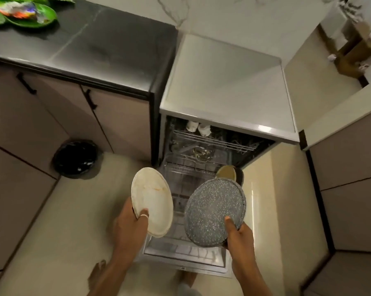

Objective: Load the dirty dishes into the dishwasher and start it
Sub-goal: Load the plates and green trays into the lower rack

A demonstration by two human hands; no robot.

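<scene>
Left hand point(131, 226) grips white plate point(151, 201), right hand point(238, 233) grips grey plate point(214, 212) over open dishwasher point(193, 167); edge-only thumb grips risk slipping, plates clashing.

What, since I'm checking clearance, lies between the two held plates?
Head view: nothing between white plate and speckled grey plate; only the dishwasher's lower rack shows below.

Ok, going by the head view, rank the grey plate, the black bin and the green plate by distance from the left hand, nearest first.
1. Grey plate, just right of the left hand.
2. Black bin, on the floor, ahead and to the left.
3. Green plate, far back on the counter.
</scene>
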